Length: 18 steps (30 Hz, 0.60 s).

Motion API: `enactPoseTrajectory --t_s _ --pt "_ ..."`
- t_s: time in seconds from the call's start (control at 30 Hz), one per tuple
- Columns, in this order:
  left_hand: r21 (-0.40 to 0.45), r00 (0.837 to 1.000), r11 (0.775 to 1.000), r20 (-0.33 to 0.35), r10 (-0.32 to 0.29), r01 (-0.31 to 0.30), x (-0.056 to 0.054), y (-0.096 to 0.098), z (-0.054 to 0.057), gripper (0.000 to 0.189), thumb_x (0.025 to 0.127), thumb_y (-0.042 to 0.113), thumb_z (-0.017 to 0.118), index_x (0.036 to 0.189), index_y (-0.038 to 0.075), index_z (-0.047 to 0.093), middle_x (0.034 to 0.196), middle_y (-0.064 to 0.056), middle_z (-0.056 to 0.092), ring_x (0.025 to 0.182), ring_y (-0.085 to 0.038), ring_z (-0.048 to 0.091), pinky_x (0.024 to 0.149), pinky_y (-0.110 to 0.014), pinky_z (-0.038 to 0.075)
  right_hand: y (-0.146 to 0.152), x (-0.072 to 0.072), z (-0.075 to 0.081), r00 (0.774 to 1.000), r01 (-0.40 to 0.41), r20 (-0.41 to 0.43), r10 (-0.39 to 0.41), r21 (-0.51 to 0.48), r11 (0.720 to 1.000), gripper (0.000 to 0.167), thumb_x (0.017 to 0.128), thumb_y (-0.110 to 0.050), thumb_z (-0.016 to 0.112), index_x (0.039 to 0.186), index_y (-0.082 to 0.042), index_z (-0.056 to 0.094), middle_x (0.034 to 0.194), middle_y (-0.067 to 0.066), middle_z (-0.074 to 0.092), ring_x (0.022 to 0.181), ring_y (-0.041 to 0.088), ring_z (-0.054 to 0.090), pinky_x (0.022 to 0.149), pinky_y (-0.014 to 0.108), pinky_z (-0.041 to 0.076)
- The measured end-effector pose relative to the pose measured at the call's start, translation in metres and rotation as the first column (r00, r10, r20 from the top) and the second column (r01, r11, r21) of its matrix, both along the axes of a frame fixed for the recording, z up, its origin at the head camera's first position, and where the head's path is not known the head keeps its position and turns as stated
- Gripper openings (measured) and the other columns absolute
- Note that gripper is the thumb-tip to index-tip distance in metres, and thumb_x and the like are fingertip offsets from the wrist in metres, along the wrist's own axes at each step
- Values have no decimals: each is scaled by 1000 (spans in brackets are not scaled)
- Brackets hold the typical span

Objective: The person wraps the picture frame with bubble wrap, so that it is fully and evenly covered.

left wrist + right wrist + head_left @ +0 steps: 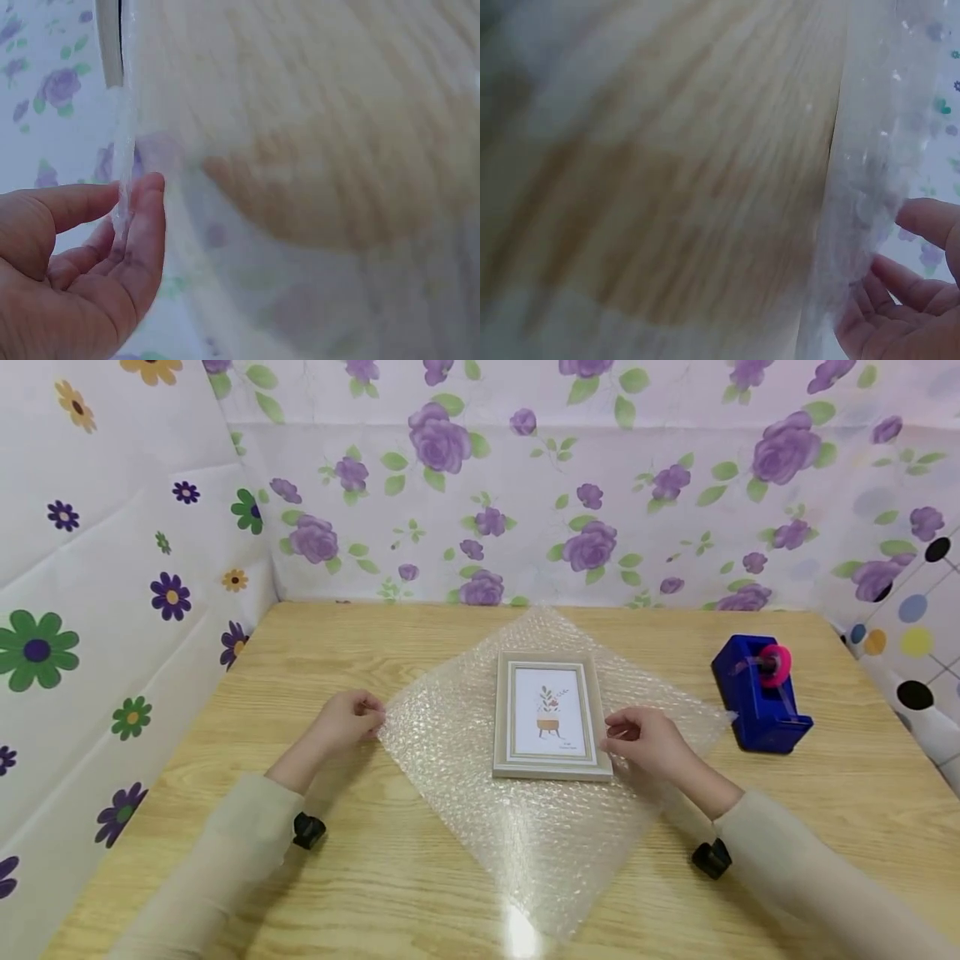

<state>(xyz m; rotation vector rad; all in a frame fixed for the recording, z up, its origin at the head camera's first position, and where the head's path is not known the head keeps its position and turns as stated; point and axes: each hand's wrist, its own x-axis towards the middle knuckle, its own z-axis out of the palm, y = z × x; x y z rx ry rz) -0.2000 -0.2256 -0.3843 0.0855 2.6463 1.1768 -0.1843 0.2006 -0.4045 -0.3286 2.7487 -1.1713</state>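
Observation:
A picture frame [549, 758] with a potted-plant print lies face up on a sheet of bubble wrap [442, 727], which is spread cornerwise on the table. My left hand [347, 720] pinches the left corner of the sheet; in the left wrist view the wrap's edge [126, 150] runs between thumb and fingers. My right hand [647, 742] is over the wrap at the frame's right edge, fingers loosely bent. In the right wrist view a gap shows between its thumb and fingers [900, 289], close to the wrap.
A blue tape dispenser [761, 697] with a pink-cored roll stands on the wooden table [360, 893], just past the wrap's right corner. Flowered cloth [525, 485] closes off the back and both sides. Small black devices [309, 831] sit under each wrist.

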Motion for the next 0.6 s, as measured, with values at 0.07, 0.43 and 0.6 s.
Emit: enactPoseTrajectory --t_s 0.07,0.43,0.6 --pt "-83 998 996 -57 -35 30 3 3 3 28 94 10 54 113 -10 57 101 -22 63 89 -28 61 73 -33 55 1 3 0 999 -28 -31 28 -3 1000 35 84 -10 70 111 11 61 102 24 67 91 32 65 78 40 56" --pt "-398 941 917 -306 -147 14 26 37 12 57 90 21 63 135 -8 43 138 -38 35 129 -53 31 105 -62 34 17 19 -3 909 -218 -350 226 63 974 28 81 -2 71 108 3 66 106 16 68 99 32 63 82 47 54" --pt "-468 894 883 -378 -242 41 33 50 15 63 86 23 68 137 -5 43 144 -35 30 133 -51 29 109 -62 29 25 26 -7 815 -308 -473 335 136 941 33 77 0 74 109 -3 66 106 7 69 100 23 63 87 27 52"
